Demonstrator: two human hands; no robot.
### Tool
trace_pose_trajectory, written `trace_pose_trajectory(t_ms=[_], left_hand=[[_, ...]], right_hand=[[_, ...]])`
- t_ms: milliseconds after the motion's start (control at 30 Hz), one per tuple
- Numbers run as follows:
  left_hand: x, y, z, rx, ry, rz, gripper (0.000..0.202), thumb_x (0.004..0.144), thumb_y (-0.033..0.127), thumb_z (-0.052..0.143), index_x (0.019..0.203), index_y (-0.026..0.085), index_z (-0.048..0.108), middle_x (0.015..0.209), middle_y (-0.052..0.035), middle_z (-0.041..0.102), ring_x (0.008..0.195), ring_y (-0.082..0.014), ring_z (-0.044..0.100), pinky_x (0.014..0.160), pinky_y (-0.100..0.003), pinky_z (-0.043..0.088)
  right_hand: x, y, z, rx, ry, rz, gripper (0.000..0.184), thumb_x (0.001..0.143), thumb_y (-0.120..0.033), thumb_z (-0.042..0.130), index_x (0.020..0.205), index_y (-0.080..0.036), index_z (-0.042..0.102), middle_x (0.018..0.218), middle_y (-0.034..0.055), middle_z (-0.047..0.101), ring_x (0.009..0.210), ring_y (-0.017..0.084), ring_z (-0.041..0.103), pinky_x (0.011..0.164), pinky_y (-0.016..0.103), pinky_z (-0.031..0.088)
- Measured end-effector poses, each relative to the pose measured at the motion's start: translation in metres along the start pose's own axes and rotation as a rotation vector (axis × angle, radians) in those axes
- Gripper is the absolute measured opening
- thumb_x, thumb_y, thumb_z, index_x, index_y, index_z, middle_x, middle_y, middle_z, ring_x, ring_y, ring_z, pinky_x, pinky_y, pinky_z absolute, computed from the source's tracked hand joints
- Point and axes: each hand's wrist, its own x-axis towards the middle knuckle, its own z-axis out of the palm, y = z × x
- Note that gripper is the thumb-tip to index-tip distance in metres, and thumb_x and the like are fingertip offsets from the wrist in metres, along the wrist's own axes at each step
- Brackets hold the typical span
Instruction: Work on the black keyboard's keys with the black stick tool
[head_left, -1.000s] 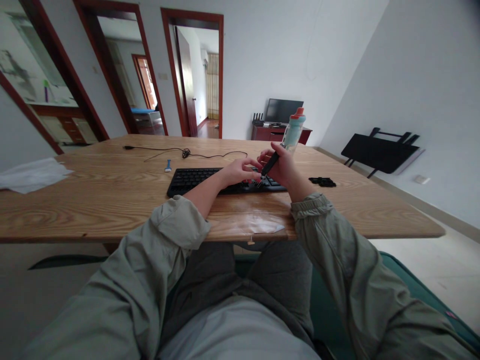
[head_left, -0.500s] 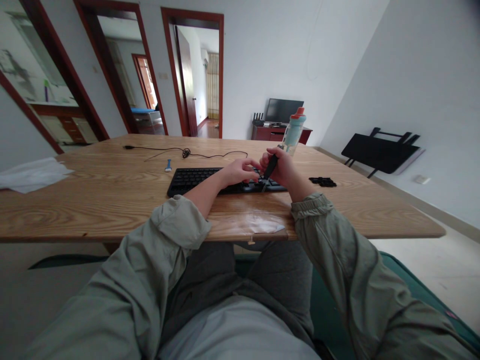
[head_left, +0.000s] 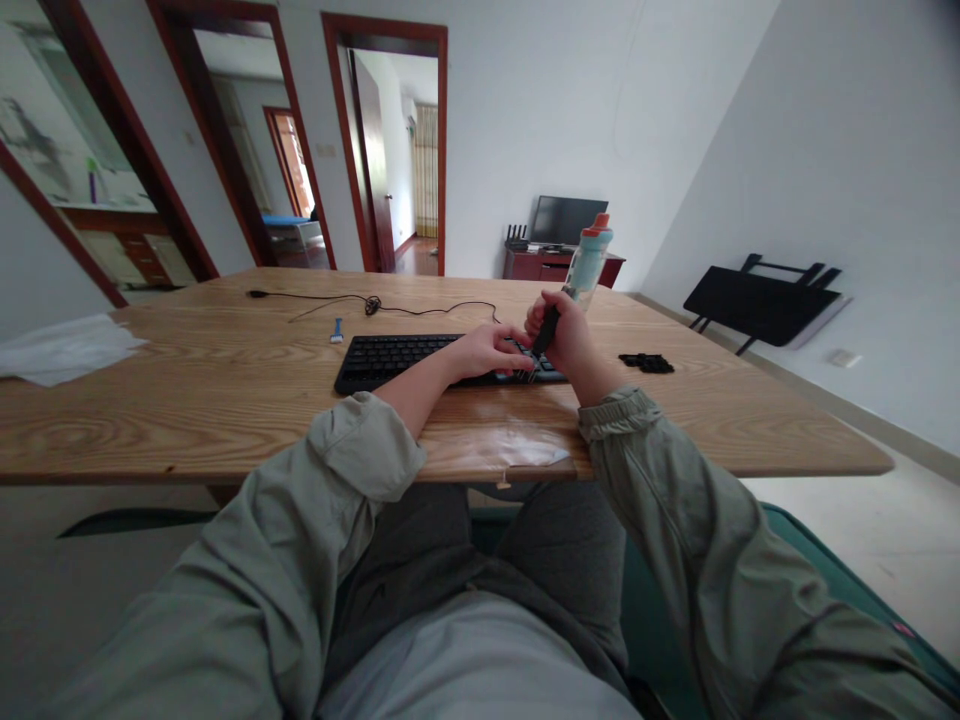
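A black keyboard point(head_left: 405, 358) lies on the wooden table point(head_left: 225, 380) in front of me. My right hand point(head_left: 566, 335) grips a black-handled wire tool point(head_left: 544, 335), its thin metal tip pointing down onto the keys at the keyboard's right end. My left hand point(head_left: 491, 352) rests on the keys right beside that tip, fingers bent; whether it pinches anything is too small to tell. A small pile of loose black keycaps point(head_left: 645, 363) lies on the table to the right of the keyboard.
A clear bottle with teal and orange cap point(head_left: 586, 262) stands behind my right hand. A black cable point(head_left: 367, 303) and a small blue item point(head_left: 337, 331) lie beyond the keyboard. White cloth point(head_left: 64, 348) sits far left. A folded black table point(head_left: 757, 300) leans on the right wall.
My right hand has tipped the tool more upright and pushed its tip down onto the right-end keys. My left hand slid slightly right towards the tip.
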Motion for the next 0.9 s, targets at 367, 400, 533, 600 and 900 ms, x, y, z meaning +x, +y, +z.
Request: trace_pose_trajectory(t_ms=[367, 400, 533, 600, 900], left_hand=[[-0.003, 0.018, -0.02, 0.26, 0.287, 0.04, 0.036, 0.095, 0.05, 0.068, 0.104, 0.015, 0.068, 0.105, -0.01, 0.079, 0.073, -0.0121, 0.064, 0.067, -0.026, 0.05], [-0.005, 0.021, -0.029, 0.29, 0.329, 0.037, 0.033, 0.095, 0.047, 0.068, 0.103, 0.015, 0.068, 0.104, -0.0098, 0.078, 0.074, -0.0123, 0.064, 0.068, -0.025, 0.05], [-0.025, 0.024, -0.069, 0.346, 0.478, -0.029, 0.024, 0.089, 0.038, 0.073, 0.097, 0.015, 0.068, 0.093, -0.0077, 0.076, 0.073, -0.0132, 0.06, 0.072, -0.027, 0.05], [-0.039, 0.02, -0.093, 0.427, 0.57, -0.069, 0.022, 0.086, 0.036, 0.073, 0.095, 0.016, 0.069, 0.089, -0.0061, 0.075, 0.073, -0.0144, 0.059, 0.073, -0.027, 0.05], [-0.096, 0.01, -0.159, 0.785, 0.838, -0.254, 0.016, 0.08, 0.036, 0.074, 0.084, 0.021, 0.071, 0.074, -0.0016, 0.069, 0.078, -0.0204, 0.057, 0.075, -0.03, 0.045]], right_hand=[[0.005, -0.024, -0.027, -0.242, 0.038, -0.171, 0.017, 0.083, -0.032, 0.066, 0.076, -0.025, 0.053, 0.065, -0.0028, 0.056, 0.061, 0.013, 0.05, 0.065, 0.032, 0.048], [0.005, -0.026, -0.034, -0.359, 0.059, -0.206, 0.011, 0.082, -0.029, 0.066, 0.079, -0.025, 0.056, 0.068, -0.0023, 0.058, 0.062, 0.013, 0.051, 0.065, 0.032, 0.047], [0.001, -0.022, -0.052, -0.986, -0.061, -0.294, 0.006, 0.072, -0.02, 0.068, 0.077, -0.023, 0.068, 0.069, 0.0006, 0.064, 0.065, 0.017, 0.055, 0.065, 0.034, 0.042], [-0.002, -0.016, -0.055, -1.193, -0.245, -0.249, 0.008, 0.068, -0.019, 0.072, 0.075, -0.024, 0.071, 0.069, 0.0014, 0.067, 0.067, 0.019, 0.057, 0.065, 0.035, 0.041], [-0.015, -0.013, -0.051, -1.363, -0.454, -0.114, 0.011, 0.066, -0.021, 0.077, 0.075, -0.024, 0.07, 0.072, 0.0018, 0.07, 0.063, 0.018, 0.055, 0.063, 0.033, 0.038]])
